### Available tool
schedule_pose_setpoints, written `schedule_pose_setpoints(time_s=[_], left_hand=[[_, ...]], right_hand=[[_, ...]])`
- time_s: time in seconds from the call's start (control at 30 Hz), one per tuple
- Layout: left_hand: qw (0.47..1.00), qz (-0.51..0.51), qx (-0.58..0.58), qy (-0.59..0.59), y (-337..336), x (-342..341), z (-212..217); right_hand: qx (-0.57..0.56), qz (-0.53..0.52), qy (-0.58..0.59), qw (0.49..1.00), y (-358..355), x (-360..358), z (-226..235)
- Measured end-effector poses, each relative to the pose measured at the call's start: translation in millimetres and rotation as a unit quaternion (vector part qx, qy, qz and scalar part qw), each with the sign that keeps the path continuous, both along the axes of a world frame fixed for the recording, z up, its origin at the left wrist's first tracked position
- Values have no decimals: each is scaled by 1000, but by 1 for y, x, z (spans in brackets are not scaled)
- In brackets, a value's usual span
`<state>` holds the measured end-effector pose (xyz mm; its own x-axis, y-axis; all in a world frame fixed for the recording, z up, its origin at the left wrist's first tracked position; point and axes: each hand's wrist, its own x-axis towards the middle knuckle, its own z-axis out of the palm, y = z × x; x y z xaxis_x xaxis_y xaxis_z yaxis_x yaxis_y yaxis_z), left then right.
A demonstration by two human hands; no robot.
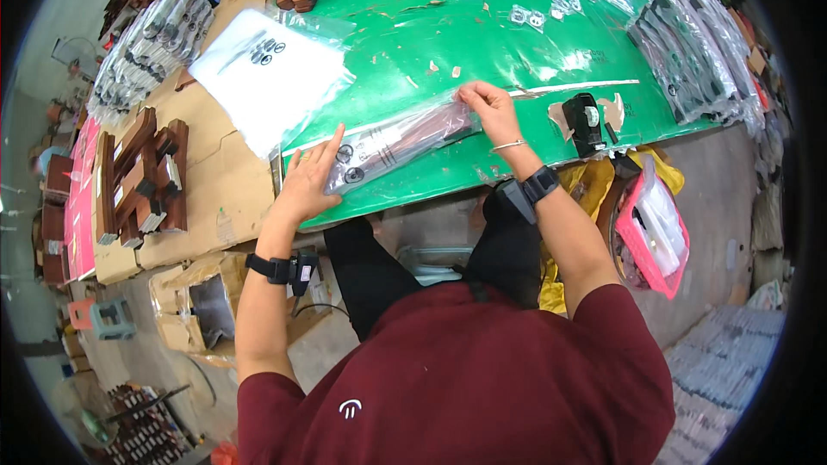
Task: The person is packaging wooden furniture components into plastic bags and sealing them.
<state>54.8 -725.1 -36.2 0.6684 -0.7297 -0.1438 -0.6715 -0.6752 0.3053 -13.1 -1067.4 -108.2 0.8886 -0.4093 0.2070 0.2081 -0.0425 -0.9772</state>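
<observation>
A long clear plastic bag (388,148) with dark printed marks lies slantwise on the green tabletop in front of me. Inside it is a long reddish-brown piece (435,127), partly blurred by the plastic. My left hand (310,179) rests at the bag's left end, its fingers stretched out and the thumb beside the bag's lower edge. At the other end, my right hand (493,116) pinches the plastic at the bag's upper right corner between thumb and fingers.
A stack of flat clear bags (271,73) lies to the left, beside piled brown wooden pieces (142,181). Wrapped bundles stand far left and at the right (689,52). A black device (584,123) lies right of my right hand; a pink basket (650,232) stands below the table edge.
</observation>
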Motion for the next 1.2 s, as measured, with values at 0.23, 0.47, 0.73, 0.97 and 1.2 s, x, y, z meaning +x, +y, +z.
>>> schedule_pose_setpoints(time_s=[0.23, 0.47, 0.73, 0.97, 1.2], left_hand=[[999, -27, -10, 16, 6, 9, -2], [984, -1, -107, -139, -22, 4, -13], [954, 105, -280, -2, -99, 18, -25], [872, 131, -410, 232, -119, 41, -38], [847, 141, -409, 309, -125, 49, -29]], right_hand=[[-22, -52, 85, 995, -4, 2, -4], [-55, -22, 82, 995, -5, -2, -1], [-86, -95, 40, 991, 11, -9, 10], [9, -29, 47, 998, 2, -9, 19], [76, -33, 81, 993, 0, -12, 30]])
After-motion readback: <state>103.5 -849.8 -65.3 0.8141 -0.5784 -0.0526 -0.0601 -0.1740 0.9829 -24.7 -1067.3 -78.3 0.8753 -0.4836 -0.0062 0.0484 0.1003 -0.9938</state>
